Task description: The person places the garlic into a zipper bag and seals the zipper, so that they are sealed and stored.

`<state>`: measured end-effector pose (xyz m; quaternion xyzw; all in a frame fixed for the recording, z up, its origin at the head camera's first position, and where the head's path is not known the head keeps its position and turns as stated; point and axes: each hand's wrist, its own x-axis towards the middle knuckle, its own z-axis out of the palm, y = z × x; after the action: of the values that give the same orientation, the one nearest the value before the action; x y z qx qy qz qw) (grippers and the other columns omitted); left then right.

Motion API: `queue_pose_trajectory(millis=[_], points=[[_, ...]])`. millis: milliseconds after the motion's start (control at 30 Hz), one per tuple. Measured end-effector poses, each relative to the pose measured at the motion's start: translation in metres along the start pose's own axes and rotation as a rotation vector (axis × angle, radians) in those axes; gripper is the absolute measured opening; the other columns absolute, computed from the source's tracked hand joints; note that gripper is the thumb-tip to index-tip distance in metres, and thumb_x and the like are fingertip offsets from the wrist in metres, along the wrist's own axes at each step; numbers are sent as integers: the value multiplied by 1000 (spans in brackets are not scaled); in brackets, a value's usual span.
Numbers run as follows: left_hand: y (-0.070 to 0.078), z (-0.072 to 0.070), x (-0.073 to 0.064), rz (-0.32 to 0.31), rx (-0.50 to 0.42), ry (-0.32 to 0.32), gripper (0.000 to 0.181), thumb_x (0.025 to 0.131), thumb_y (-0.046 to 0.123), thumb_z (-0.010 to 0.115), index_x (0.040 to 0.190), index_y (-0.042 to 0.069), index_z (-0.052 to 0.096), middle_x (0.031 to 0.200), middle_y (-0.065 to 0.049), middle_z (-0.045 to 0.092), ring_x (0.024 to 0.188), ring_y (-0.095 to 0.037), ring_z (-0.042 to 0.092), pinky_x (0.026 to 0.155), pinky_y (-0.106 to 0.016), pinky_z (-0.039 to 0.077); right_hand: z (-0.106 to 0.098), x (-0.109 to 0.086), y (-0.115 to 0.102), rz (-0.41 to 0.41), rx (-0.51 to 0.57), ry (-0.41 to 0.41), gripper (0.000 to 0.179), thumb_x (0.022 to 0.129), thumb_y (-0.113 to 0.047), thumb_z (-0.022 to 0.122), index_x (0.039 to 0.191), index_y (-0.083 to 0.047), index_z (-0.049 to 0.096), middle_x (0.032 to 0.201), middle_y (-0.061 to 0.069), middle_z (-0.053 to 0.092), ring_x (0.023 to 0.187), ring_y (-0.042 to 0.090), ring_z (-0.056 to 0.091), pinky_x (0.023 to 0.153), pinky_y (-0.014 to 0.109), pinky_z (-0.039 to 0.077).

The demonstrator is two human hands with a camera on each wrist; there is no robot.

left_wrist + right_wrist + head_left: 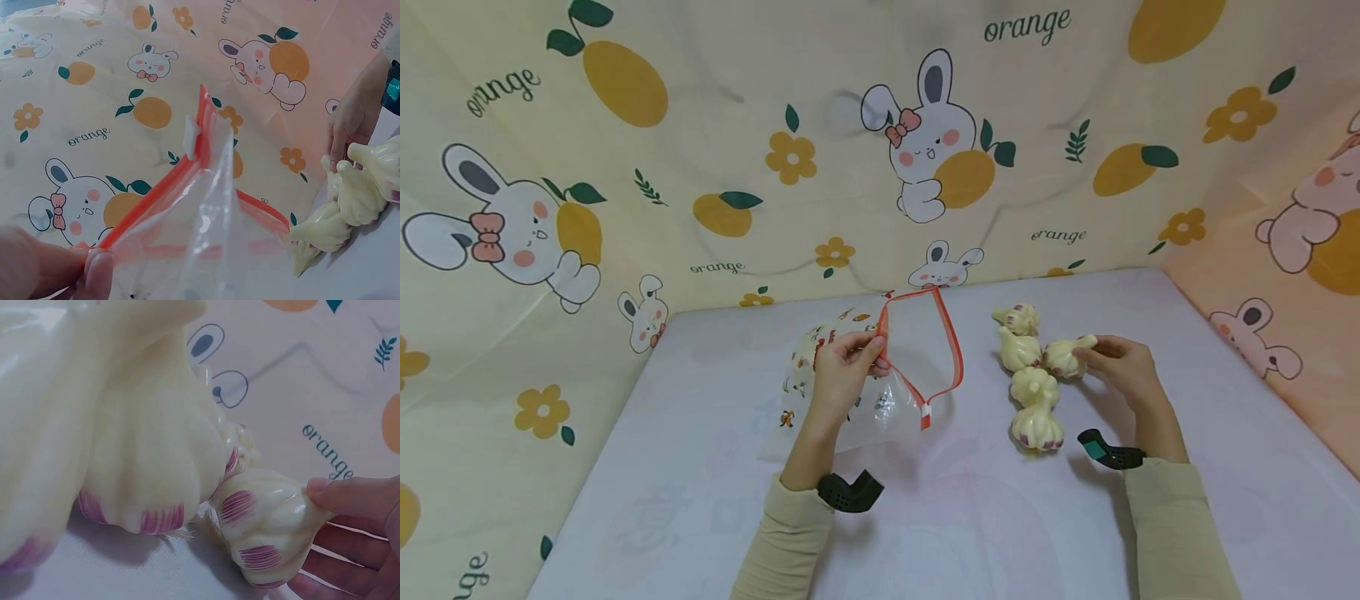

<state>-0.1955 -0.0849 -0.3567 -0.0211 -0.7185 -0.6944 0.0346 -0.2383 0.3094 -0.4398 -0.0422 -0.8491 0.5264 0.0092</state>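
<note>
A clear zip bag point(883, 408) with small printed figures and a red zip edge lies at the middle of the table, its mouth spread apart. My left hand point(844, 371) pinches the red edge on its left side between thumb and fingers. The white slider point(192, 137) sits by the corner of the zip in the left wrist view. To the right, my right hand point(1123, 367) pinches the stem of a garlic bulb point(269, 519), thumb on top. That bulb sits beside several other garlic bulbs point(1037, 429), cream with purple streaks, bunched in a rough column.
The white table point(685, 500) runs back to a cloth backdrop point(850, 67) printed with rabbits and oranges, which also closes off the left and right sides. A black wrist strap point(852, 492) is on the left wrist, another point(1112, 452) on the right.
</note>
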Motion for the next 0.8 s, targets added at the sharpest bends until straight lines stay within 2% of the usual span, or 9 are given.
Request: queue_pose_trajectory(millis=[133, 233, 367, 467, 533, 600, 700, 800], points=[[0, 0, 0, -3, -1, 1, 21, 93, 6, 61, 108, -7, 66, 74, 0, 65, 59, -3, 62, 62, -16, 59, -2, 1, 2, -7, 16, 15, 58, 91, -31, 66, 127, 12, 52, 81, -32, 60, 76, -16, 55, 68, 5, 51], [0, 0, 0, -1, -5, -1, 21, 93, 6, 61, 108, -7, 66, 73, 1, 65, 59, -3, 62, 62, -16, 59, -4, 1, 2, -15, 38, 26, 47, 91, -28, 67, 122, 7, 57, 80, -32, 61, 75, -15, 56, 67, 5, 52], [0, 0, -1, 4, -9, -6, 21, 93, 6, 61, 109, -7, 66, 73, 3, 64, 59, -3, 62, 62, -16, 59, -6, -1, -1, -14, 57, 29, 24, 91, -28, 67, 109, -14, 63, 78, -36, 58, 76, -15, 56, 68, 6, 52], [0, 0, -1, 5, -11, -8, 21, 93, 6, 61, 109, -8, 66, 73, 3, 64, 59, -3, 62, 62, -16, 59, -8, -3, -3, -5, 54, 33, 17, 90, -32, 67, 104, -23, 63, 78, -37, 57, 77, -17, 54, 68, 4, 50], [0, 0, 0, 4, -12, -9, 21, 93, 6, 61, 109, -7, 66, 74, 2, 64, 59, -3, 62, 62, -16, 59, -9, -3, -5, 3, 32, 36, 26, 90, -34, 67, 109, -17, 64, 78, -39, 56, 79, -18, 52, 68, 2, 47], [0, 0, 0, -1, -14, -9, 21, 93, 6, 61, 109, -7, 66, 75, 0, 65, 59, -3, 62, 62, -16, 59, -9, -3, -7, 17, -2, 37, 42, 90, -37, 66, 118, -6, 62, 78, -40, 54, 81, -18, 49, 69, 3, 43], [0, 0, 0, -4, -15, -11, 21, 93, 6, 61, 109, -7, 66, 75, -1, 65, 59, -3, 62, 62, -16, 59, -9, -3, -10, 46, -55, 35, 63, 90, -42, 64, 130, 6, 52, 78, -42, 50, 84, -17, 45, 78, 10, 43], [-1, 0, 0, -2, -19, -13, 21, 93, 5, 61, 109, -8, 65, 74, 1, 64, 59, -3, 62, 61, -16, 59, -9, -3, -13, 60, -77, 35, 69, 91, -44, 63, 134, 8, 48, 77, -43, 48, 85, -17, 43, 86, 23, 44]])
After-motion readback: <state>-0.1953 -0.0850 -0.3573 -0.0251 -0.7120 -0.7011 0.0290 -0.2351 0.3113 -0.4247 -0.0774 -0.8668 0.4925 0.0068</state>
